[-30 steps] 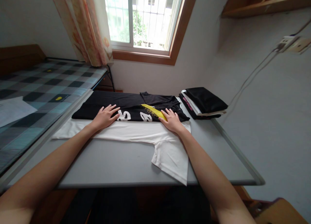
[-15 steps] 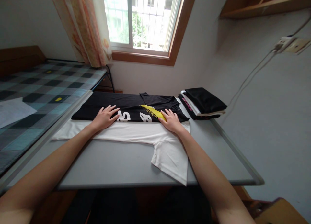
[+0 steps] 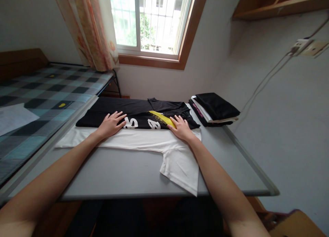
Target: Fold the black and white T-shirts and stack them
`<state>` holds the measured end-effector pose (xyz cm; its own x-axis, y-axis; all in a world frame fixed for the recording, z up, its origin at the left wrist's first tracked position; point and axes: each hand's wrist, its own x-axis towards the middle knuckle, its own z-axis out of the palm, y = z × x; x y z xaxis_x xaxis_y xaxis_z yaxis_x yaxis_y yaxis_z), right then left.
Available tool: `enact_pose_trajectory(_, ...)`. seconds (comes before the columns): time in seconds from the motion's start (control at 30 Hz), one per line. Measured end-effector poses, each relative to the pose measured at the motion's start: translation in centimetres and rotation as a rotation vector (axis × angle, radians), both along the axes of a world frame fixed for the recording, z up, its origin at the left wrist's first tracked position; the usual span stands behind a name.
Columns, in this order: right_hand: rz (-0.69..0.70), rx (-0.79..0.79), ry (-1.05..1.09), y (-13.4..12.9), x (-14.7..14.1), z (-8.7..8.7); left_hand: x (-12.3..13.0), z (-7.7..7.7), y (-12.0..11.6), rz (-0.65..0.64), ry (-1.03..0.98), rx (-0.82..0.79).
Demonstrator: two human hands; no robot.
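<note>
The black shirt [image 3: 115, 108] lies folded across the grey surface [image 3: 123, 172], its near edge over a white cloth [image 3: 177, 165] whose sleeve points toward the person. The left hand [image 3: 112, 124] and right hand [image 3: 181, 128] rest on the black shirt, fingers released and spread flat; the forearms cover parts of the white cloth. A folded stack [image 3: 216, 107] sits near the collar end, by the wall. Leftward, a checked bed [image 3: 84, 81] bears paper [image 3: 17, 117].
</note>
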<state>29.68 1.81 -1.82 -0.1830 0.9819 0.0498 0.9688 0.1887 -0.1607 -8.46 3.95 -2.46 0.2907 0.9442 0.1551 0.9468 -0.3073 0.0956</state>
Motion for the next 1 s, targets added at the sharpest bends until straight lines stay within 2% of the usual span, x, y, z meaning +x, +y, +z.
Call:
enact_pose_trajectory(0.77,-0.005,-0.010,0.014,-0.07,-0.10,0.12,0.01,0.06,-0.03,0.008,0.018,-0.007)
enact_pose_trajectory(1.0,-0.007,-0.006,0.014,0.01,-0.06,0.03,-0.11,-0.33,0.08,0.014,-0.063,0.023)
